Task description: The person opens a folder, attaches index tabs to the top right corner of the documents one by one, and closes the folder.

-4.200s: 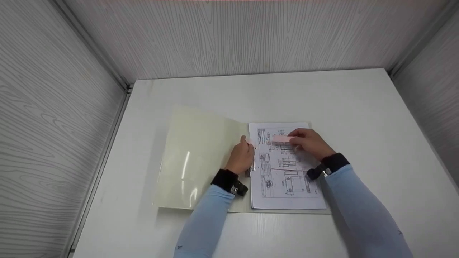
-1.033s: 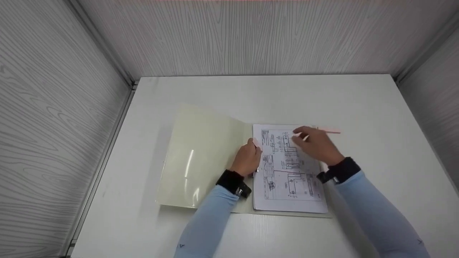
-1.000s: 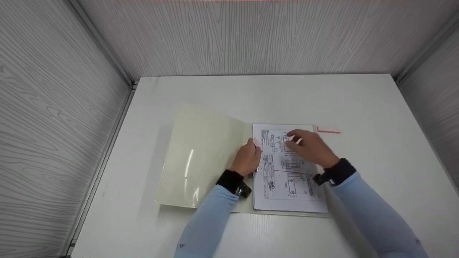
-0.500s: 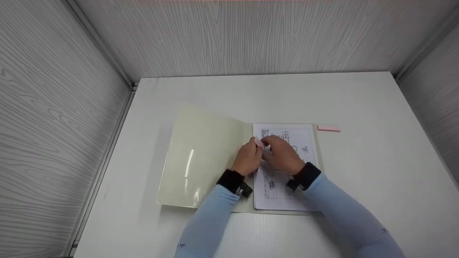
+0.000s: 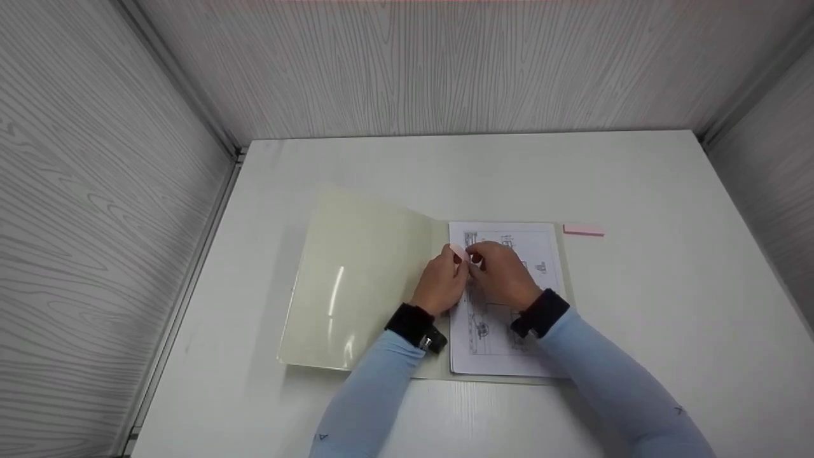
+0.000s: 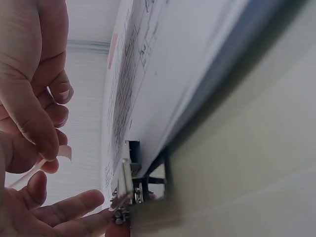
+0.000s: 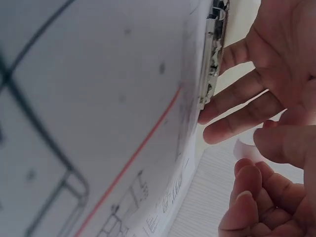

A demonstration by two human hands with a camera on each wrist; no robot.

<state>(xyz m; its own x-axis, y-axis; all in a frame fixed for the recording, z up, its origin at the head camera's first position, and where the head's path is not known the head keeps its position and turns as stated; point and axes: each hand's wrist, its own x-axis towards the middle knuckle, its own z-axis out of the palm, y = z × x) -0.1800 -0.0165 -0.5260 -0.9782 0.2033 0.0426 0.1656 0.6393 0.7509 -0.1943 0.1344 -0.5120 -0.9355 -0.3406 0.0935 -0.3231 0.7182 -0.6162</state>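
The white counter (image 5: 394,178) carries an open folder (image 5: 356,273). Head view: my left hand (image 5: 441,280) and right hand (image 5: 503,275) pinch a pink slip (image 5: 458,252) over it. Left wrist view: other left fingers (image 6: 74,205) extend to the metal clip (image 6: 127,177). Right wrist view: the slip curls near printed sheets (image 7: 98,98).

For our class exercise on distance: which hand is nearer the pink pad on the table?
Right. The right hand is over the papers, left of the pink pad in the head view; the left hand is farther left, by the clip.
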